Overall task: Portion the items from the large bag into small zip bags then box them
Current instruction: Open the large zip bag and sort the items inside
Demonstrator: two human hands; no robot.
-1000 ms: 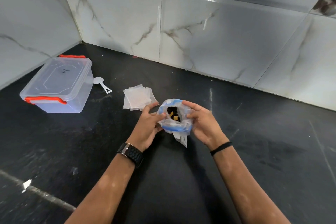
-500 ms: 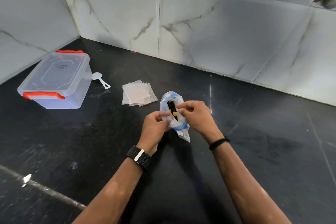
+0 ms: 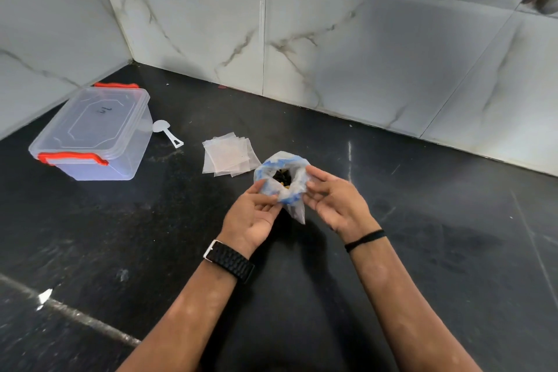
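Observation:
A large clear bag (image 3: 282,190) with a blue rim stands on the black counter, its mouth spread wide. Dark and yellowish pieces show inside. My left hand (image 3: 255,216) pinches the rim on the near left side. My right hand (image 3: 335,201) holds the rim on the right, fingers against the plastic. A fanned stack of small clear zip bags (image 3: 228,154) lies flat just left of and behind the large bag. Further left stands a clear plastic box (image 3: 93,133) with its lid shut and orange latches. A white scoop (image 3: 166,131) lies beside the box.
The black stone counter (image 3: 422,235) meets white marble wall tiles (image 3: 347,48) at the back and on the left, forming a corner behind the box. A pale seam (image 3: 75,315) crosses the counter at the near left.
The bag's mouth, pinched narrow half a second ago, is now pulled wide open again. Both hands have spread apart on the rim. The view has shifted slightly.

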